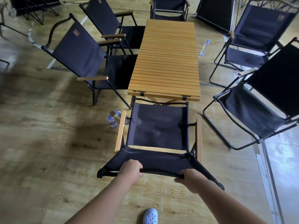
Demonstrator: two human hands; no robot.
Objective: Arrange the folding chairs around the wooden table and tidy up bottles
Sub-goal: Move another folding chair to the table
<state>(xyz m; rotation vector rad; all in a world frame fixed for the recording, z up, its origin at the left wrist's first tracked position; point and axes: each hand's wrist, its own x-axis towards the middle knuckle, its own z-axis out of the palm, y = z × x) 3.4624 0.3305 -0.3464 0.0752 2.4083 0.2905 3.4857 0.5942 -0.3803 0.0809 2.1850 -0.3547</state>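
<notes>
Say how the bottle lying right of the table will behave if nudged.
The bottle lies on its side on the smooth floor, so it would probably roll. Thin clear plastic suggests it is light and squashy, not fragile.

Left hand (131,171), right hand (188,178), forearms (103,199): bare. Footwear: pale blue-white clog (150,216), rounded toe, round vent holes.
</notes>
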